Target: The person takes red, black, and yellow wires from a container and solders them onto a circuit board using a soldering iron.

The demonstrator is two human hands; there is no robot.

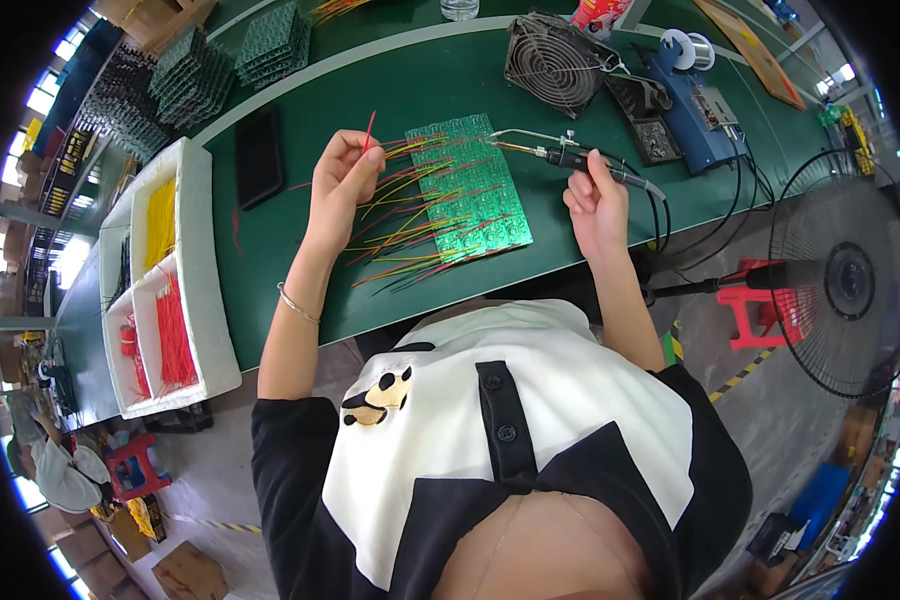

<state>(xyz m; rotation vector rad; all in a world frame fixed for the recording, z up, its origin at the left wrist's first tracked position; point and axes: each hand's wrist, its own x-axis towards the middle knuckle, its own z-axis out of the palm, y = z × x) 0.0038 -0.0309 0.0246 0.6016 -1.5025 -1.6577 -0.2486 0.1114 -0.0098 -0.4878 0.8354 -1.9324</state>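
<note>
A green circuit board panel [480,195] lies flat on the table, with several red, yellow and dark wires [395,225] fanning out from its left side. My left hand [347,185] is closed at the panel's upper left, pinching a red wire [371,132] that sticks up above the fingers. In my right hand [598,205] is a soldering iron [580,163] with a black handle and a thin metal feed tube. Its tip points left, at the panel's upper right part; whether it touches cannot be made out.
A white foam box [205,330] with yellow and red wires stands left, beside a black phone [258,157]. At the back are a square fan [558,62], a blue soldering station [698,110] and a solder spool [688,50]. A large fan [848,280] stands right; stacked boards [192,85] sit back left.
</note>
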